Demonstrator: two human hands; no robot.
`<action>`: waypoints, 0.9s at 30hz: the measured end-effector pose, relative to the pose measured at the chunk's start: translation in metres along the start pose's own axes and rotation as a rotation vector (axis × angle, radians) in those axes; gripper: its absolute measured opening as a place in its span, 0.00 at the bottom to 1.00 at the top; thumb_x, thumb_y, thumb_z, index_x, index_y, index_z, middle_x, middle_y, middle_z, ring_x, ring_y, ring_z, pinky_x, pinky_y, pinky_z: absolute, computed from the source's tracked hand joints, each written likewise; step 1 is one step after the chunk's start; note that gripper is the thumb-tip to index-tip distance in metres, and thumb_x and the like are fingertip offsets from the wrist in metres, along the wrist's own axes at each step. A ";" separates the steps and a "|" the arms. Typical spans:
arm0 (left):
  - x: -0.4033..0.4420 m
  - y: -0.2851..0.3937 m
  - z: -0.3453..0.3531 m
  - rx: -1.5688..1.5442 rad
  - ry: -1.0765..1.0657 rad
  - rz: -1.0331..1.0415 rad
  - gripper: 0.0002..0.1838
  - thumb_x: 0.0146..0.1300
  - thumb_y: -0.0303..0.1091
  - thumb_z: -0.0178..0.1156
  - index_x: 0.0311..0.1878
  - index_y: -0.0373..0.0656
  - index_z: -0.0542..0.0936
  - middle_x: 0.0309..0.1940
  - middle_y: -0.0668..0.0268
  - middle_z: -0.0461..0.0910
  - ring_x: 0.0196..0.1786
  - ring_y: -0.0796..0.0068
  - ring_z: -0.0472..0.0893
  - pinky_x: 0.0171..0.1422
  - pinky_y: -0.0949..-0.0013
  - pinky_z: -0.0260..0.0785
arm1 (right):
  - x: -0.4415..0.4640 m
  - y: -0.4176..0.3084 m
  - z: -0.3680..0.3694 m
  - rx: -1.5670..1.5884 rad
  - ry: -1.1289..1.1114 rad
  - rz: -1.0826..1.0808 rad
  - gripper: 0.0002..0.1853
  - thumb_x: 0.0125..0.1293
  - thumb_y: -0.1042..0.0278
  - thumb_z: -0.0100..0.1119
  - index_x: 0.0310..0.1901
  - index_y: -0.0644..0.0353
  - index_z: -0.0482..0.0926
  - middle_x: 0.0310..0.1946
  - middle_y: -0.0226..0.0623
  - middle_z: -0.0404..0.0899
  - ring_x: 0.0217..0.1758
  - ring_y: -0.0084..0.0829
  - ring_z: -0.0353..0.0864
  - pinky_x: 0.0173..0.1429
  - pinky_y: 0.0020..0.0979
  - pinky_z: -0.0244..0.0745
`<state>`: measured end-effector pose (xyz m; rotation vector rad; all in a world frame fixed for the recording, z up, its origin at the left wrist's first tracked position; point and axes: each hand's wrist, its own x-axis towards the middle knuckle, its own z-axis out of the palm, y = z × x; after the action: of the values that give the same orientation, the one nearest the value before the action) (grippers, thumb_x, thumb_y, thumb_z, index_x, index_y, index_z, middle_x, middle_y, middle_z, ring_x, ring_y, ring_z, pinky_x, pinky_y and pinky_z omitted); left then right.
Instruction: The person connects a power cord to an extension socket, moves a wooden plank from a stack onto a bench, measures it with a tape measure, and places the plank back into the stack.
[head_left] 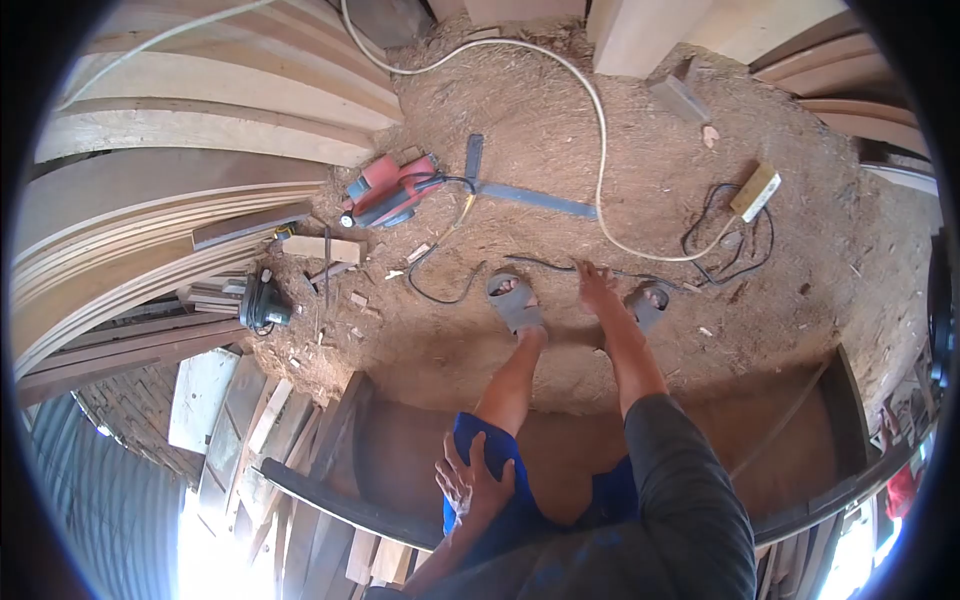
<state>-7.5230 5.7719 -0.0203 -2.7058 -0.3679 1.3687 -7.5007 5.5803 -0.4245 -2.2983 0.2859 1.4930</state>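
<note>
My right hand (pixel 597 284) reaches down between my sandalled feet, at a black cord (pixel 640 276) on the dusty floor. Its fingers point at the cord; whether they grip it is too small to tell. My left hand (pixel 475 480) rests on my left knee over blue shorts, fingers spread and holding nothing. Left of my feet lies a red power tool (pixel 392 188) with its dark cord. A metal square (pixel 535 198) lies on the ground beyond my feet. At the right, a power strip (pixel 756 193) is joined to a white cable (pixel 603 150).
Stacked curved boards (pixel 210 105) line the left and top left. A dark green power tool (pixel 262 303) stands near wood offcuts. A wooden block (pixel 680 98) lies at the upper right. The wooden bench (pixel 600 430) is beneath me. Someone in red shows at the far right edge.
</note>
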 end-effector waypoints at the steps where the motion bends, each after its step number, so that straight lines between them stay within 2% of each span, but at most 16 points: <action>1: 0.001 0.001 0.001 0.005 -0.001 -0.006 0.36 0.48 0.48 0.66 0.62 0.53 0.67 0.66 0.44 0.52 0.59 0.36 0.61 0.63 0.41 0.55 | 0.001 0.002 0.009 -0.051 -0.069 0.024 0.31 0.60 0.65 0.49 0.67 0.52 0.59 0.70 0.41 0.55 0.69 0.53 0.57 0.68 0.55 0.53; 5: 0.000 -0.004 -0.001 -0.053 -0.037 0.003 0.36 0.49 0.48 0.65 0.63 0.53 0.65 0.66 0.41 0.52 0.60 0.32 0.60 0.64 0.38 0.53 | -0.036 0.006 0.028 -0.258 -0.373 0.010 0.24 0.58 0.64 0.52 0.58 0.56 0.74 0.64 0.43 0.65 0.68 0.51 0.60 0.66 0.53 0.55; 7: -0.002 -0.003 -0.005 -0.064 -0.055 0.002 0.36 0.49 0.48 0.64 0.63 0.52 0.66 0.66 0.41 0.52 0.61 0.31 0.59 0.65 0.38 0.52 | -0.070 -0.003 0.015 -0.340 -0.439 -0.041 0.18 0.59 0.62 0.51 0.49 0.55 0.81 0.55 0.43 0.75 0.66 0.50 0.62 0.66 0.53 0.55; 10: -0.010 -0.002 -0.006 -0.044 -0.011 0.036 0.35 0.49 0.47 0.65 0.62 0.51 0.68 0.66 0.42 0.53 0.59 0.34 0.61 0.63 0.40 0.55 | -0.154 -0.026 -0.049 -0.392 -0.188 -0.092 0.17 0.60 0.59 0.52 0.48 0.54 0.81 0.48 0.44 0.79 0.61 0.47 0.71 0.63 0.49 0.62; 11: -0.011 -0.002 -0.005 -0.030 0.020 0.054 0.34 0.49 0.47 0.65 0.61 0.51 0.69 0.65 0.43 0.54 0.58 0.36 0.62 0.61 0.40 0.56 | -0.161 -0.017 -0.035 -0.311 -0.205 -0.118 0.17 0.60 0.58 0.52 0.47 0.54 0.81 0.48 0.45 0.79 0.58 0.46 0.73 0.61 0.48 0.63; 13: -0.016 -0.001 -0.006 -0.101 -0.058 0.005 0.36 0.50 0.48 0.64 0.63 0.52 0.67 0.67 0.44 0.52 0.63 0.33 0.57 0.67 0.40 0.51 | -0.158 0.007 0.003 -0.155 -0.224 -0.182 0.17 0.61 0.56 0.52 0.45 0.54 0.82 0.48 0.47 0.79 0.53 0.46 0.77 0.58 0.47 0.67; 14: -0.019 0.000 -0.004 -0.138 -0.099 -0.019 0.36 0.50 0.49 0.63 0.64 0.53 0.66 0.68 0.44 0.50 0.66 0.31 0.54 0.69 0.39 0.48 | -0.179 0.002 -0.013 -0.117 -0.140 -0.190 0.16 0.60 0.55 0.53 0.44 0.55 0.81 0.46 0.47 0.80 0.50 0.46 0.79 0.57 0.46 0.68; 15: -0.022 0.001 -0.001 -0.127 -0.073 -0.007 0.35 0.50 0.49 0.63 0.63 0.52 0.67 0.67 0.44 0.51 0.64 0.32 0.56 0.67 0.40 0.50 | -0.205 -0.008 -0.035 -0.081 -0.057 -0.202 0.17 0.60 0.54 0.54 0.43 0.55 0.81 0.43 0.48 0.80 0.47 0.45 0.80 0.56 0.46 0.69; 18: -0.037 -0.002 0.015 -0.117 -0.010 0.007 0.34 0.50 0.50 0.63 0.61 0.51 0.70 0.66 0.43 0.54 0.61 0.34 0.60 0.64 0.40 0.54 | -0.274 -0.041 -0.095 0.101 -0.013 -0.297 0.18 0.64 0.56 0.49 0.50 0.56 0.77 0.46 0.47 0.80 0.49 0.47 0.79 0.51 0.43 0.74; 21: -0.056 -0.005 0.036 -0.165 -0.010 0.012 0.35 0.50 0.51 0.62 0.62 0.51 0.68 0.66 0.43 0.54 0.62 0.34 0.59 0.65 0.38 0.52 | -0.309 -0.060 -0.083 0.365 0.092 -0.310 0.17 0.65 0.56 0.47 0.49 0.57 0.76 0.40 0.49 0.81 0.46 0.48 0.80 0.49 0.41 0.74; 23: -0.071 -0.007 0.047 -0.203 -0.031 0.030 0.36 0.49 0.52 0.62 0.63 0.49 0.67 0.66 0.42 0.54 0.63 0.35 0.59 0.65 0.37 0.50 | -0.341 -0.082 -0.091 0.435 0.079 -0.290 0.16 0.65 0.56 0.49 0.46 0.58 0.77 0.37 0.46 0.81 0.41 0.44 0.81 0.47 0.39 0.75; 24: -0.079 -0.009 0.055 -0.211 -0.008 0.100 0.38 0.49 0.52 0.62 0.63 0.48 0.67 0.66 0.42 0.54 0.63 0.35 0.59 0.66 0.38 0.50 | -0.361 -0.093 -0.097 0.473 0.071 -0.280 0.16 0.64 0.57 0.49 0.45 0.59 0.77 0.35 0.45 0.82 0.39 0.43 0.82 0.45 0.38 0.75; 26: -0.095 -0.015 0.067 -0.218 0.047 0.233 0.40 0.47 0.53 0.63 0.63 0.45 0.66 0.65 0.42 0.54 0.63 0.36 0.58 0.66 0.41 0.50 | -0.406 -0.110 -0.102 0.488 0.052 -0.411 0.16 0.65 0.58 0.50 0.46 0.60 0.77 0.36 0.45 0.81 0.39 0.43 0.82 0.45 0.39 0.75; 27: -0.101 -0.012 0.070 -0.237 0.063 0.295 0.38 0.49 0.52 0.62 0.62 0.44 0.66 0.63 0.43 0.56 0.62 0.38 0.60 0.65 0.42 0.52 | -0.422 -0.118 -0.100 0.496 0.048 -0.481 0.16 0.66 0.58 0.50 0.47 0.60 0.76 0.37 0.46 0.81 0.39 0.43 0.82 0.45 0.39 0.75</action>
<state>-7.6387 5.7563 0.0194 -3.0922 -0.1366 1.3801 -7.5480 5.6295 0.0200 -1.8363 0.0882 0.9925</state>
